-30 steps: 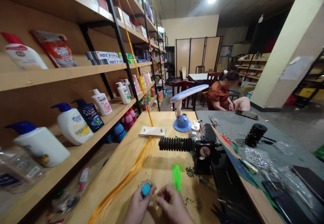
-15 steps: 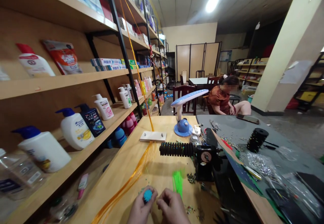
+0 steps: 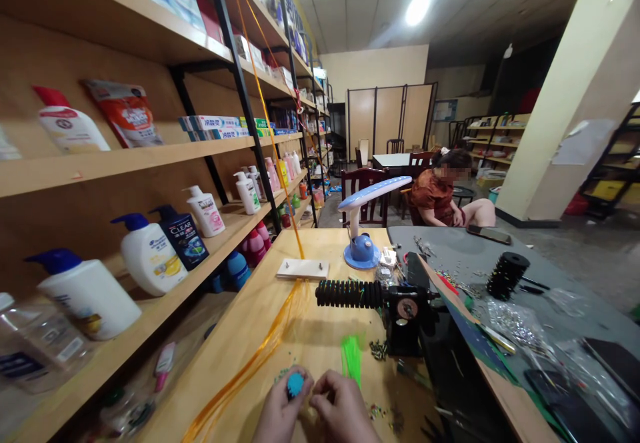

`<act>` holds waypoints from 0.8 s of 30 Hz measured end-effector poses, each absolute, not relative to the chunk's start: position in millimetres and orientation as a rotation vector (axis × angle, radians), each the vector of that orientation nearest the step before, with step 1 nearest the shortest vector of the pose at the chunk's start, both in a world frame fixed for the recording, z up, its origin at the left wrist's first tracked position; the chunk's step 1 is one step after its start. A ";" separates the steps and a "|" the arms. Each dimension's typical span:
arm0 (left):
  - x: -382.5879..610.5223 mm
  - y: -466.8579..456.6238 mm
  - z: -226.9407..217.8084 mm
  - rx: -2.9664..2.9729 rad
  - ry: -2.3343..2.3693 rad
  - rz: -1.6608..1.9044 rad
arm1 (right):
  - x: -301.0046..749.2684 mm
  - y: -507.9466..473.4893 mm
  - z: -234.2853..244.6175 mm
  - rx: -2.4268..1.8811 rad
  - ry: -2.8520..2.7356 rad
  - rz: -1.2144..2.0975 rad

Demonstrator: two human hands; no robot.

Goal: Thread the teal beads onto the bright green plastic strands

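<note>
My left hand (image 3: 281,403) is closed around a small round blue piece with a ridged edge (image 3: 295,384), held just above the wooden table. Close beside it, my right hand (image 3: 340,403) has thumb and fingers pinched together; whatever may be between the fingertips is too small to make out. Behind my right hand lies a bundle of bright green strands (image 3: 351,357). Long orange strands (image 3: 260,356) run along the table to the left of my hands, passing under a white bar with two screws (image 3: 303,269). Tiny green bits (image 3: 286,371) lie near my left hand.
A black ribbed roller on a machine (image 3: 350,294) stands beyond my hands. Behind it is a blue lamp (image 3: 361,251). Shelves with bottles (image 3: 150,253) line the left. A grey table (image 3: 545,276) with small parts is at right; a person (image 3: 433,196) sits behind it.
The blue piece has shifted slightly to the right and up in my left hand, its round face turned more toward me. My right hand stays nearly in place, still pinched.
</note>
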State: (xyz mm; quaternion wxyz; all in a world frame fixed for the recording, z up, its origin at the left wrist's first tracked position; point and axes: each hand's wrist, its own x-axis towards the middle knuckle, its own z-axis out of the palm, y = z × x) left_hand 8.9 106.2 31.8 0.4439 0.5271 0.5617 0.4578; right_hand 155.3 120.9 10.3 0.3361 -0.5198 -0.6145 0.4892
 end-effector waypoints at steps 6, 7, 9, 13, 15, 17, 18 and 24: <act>9.9 105.6 37.3 1.322 1.393 1.121 | 155.9 117.9 13.7 -1.419 -1.632 1.215; 10.3 105.6 36.9 1.317 1.392 1.125 | 154.9 118.2 14.1 -1.415 -1.630 1.202; 11.0 105.4 35.5 1.317 1.390 1.140 | 153.1 118.9 15.4 -1.403 -1.605 1.219; 11.2 105.8 32.0 1.336 1.400 1.133 | 153.7 120.5 15.8 -1.430 -1.622 1.217; 10.8 106.7 29.6 1.347 1.406 1.128 | 155.0 121.6 12.8 -1.463 -1.663 1.194; 10.2 108.0 25.8 1.354 1.406 1.133 | 155.7 122.7 8.1 -1.476 -1.687 1.166; 9.9 108.8 23.2 1.358 1.400 1.142 | 155.8 123.2 5.7 -1.468 -1.690 1.157; 7.7 112.8 5.5 1.415 1.358 1.140 | 154.8 124.9 -1.5 -1.441 -1.694 1.148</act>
